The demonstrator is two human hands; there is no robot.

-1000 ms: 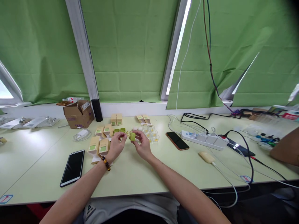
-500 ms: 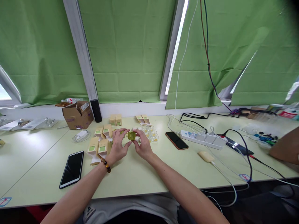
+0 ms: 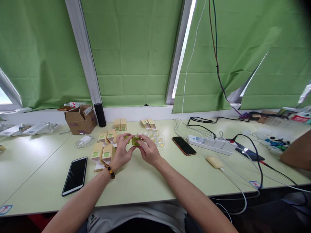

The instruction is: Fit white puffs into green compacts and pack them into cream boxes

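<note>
A small olive-green square box (image 3: 135, 141) is held just above the table, between both hands. My left hand (image 3: 123, 152) is closed with thumb and fingers at its left side, and another bit of green shows beneath those fingers. From the other side, my right hand (image 3: 150, 151) pinches it, fingertips over its top and front. What lies inside is hidden. Beside my left wrist stand several small cream cartons (image 3: 108, 153) with green square panels, some with open flaps. Behind my right hand sit several clear cups (image 3: 159, 139) with yellow bits in them.
A white-edged phone (image 3: 74, 176) lies at left, an orange-edged phone (image 3: 184, 146) at right. Farther right are a power strip (image 3: 211, 144) with cables and a cream power bank (image 3: 214, 162). A cardboard box (image 3: 81, 120) and black cylinder (image 3: 99, 115) stand at the back left.
The green box has tilted, so its open-looking square face shows less. My right hand's fingers have shifted left and up over it. The left hand has barely moved.
</note>
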